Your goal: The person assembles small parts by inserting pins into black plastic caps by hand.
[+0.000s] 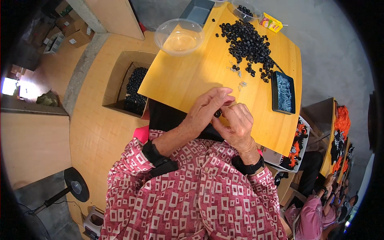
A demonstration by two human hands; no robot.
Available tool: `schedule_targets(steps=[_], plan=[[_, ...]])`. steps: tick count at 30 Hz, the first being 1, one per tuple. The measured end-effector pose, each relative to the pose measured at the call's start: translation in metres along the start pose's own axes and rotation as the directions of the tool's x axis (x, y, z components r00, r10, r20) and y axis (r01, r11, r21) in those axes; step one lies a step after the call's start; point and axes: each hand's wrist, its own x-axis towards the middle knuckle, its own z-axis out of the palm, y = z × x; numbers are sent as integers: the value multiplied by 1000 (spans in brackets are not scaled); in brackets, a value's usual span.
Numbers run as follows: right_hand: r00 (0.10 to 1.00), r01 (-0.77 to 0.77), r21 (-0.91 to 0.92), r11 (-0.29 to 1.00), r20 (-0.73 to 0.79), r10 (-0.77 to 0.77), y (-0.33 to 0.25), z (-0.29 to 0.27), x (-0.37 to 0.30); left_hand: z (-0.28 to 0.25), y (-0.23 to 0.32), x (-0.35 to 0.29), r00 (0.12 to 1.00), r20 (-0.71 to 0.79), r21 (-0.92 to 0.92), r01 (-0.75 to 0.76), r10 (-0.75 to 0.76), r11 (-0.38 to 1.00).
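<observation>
Both my hands meet over the near edge of the yellow wooden table. My right hand [239, 124] is closed, thumb and fingertips pinching a small black ring-like part [217, 113]. Just above and touching it is my left hand [206, 106], its thumb pressed to its fingers; whatever lies between them is too small to make out. Beyond the hands are tiny silvery metal pieces [242, 85] and a large heap of black round parts [249, 42]. At the right edge stands a black tray [274, 98] filled with small silvery pieces.
A clear plastic bowl [160, 42] sits at the table's far left, near a grey bin [198, 10]. Another clear bowl [256, 15] holds black parts beside a yellow box [271, 23]. Left of the table, a cardboard box [114, 86] contains black parts. Other people work at the right.
</observation>
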Motion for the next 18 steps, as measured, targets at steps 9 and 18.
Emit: schedule_targets(steps=[9, 18], plan=[[999, 2, 67, 998, -36, 1, 0, 9, -1, 8, -11, 6, 998, 29, -216, 67, -62, 974], [1000, -3, 70, 998, 3, 3, -2, 7, -4, 13, -8, 4, 996, 34, -233, 90, -85, 968]])
